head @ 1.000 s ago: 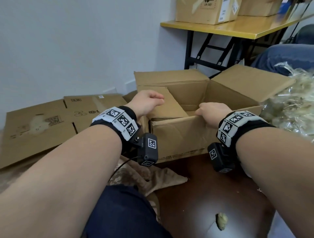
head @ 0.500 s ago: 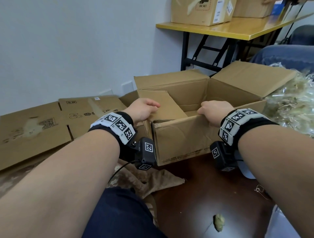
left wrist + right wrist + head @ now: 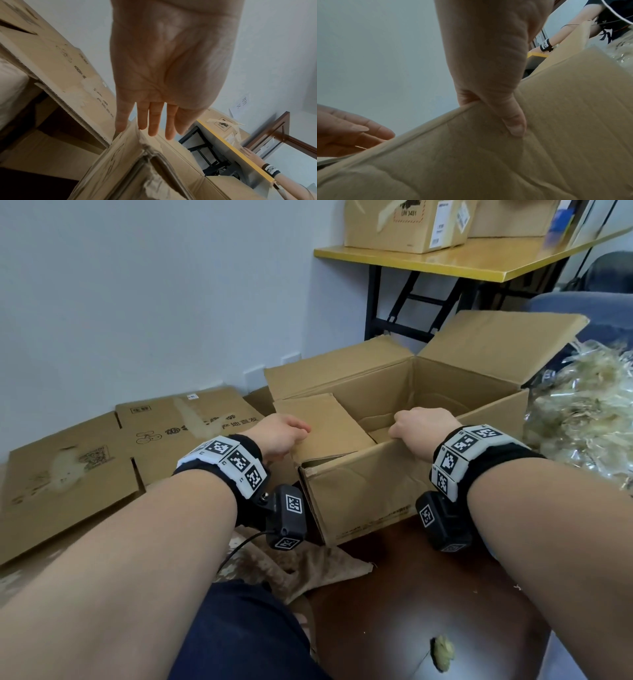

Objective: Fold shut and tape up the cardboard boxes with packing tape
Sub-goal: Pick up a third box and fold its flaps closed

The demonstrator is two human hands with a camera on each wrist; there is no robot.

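Note:
An open brown cardboard box [image 3: 370, 494] stands in front of me with its far and right flaps up. Its short left flap [image 3: 322, 422] is folded inward. My left hand [image 3: 281, 436] rests on that flap; in the left wrist view the left hand [image 3: 154, 125] has straight fingers touching the box [image 3: 120, 162] at the flap's edge. My right hand [image 3: 421, 428] grips the near top edge. In the right wrist view the thumb [image 3: 513, 121] presses the outer cardboard [image 3: 488, 169] and the fingers curl over the rim. No tape is in view.
Flattened cardboard [image 3: 102, 460] lies on the floor at left. A yellow table [image 3: 479, 261] with boxes [image 3: 404, 224] stands behind. A clear bag of straw-like filler [image 3: 582, 412] sits at right, crumpled brown paper [image 3: 301, 570] by my knee. Another person's arm [image 3: 267, 167] reaches the table.
Both hands have kept their places on the box. The box now sits slightly nearer and lower in the head view.

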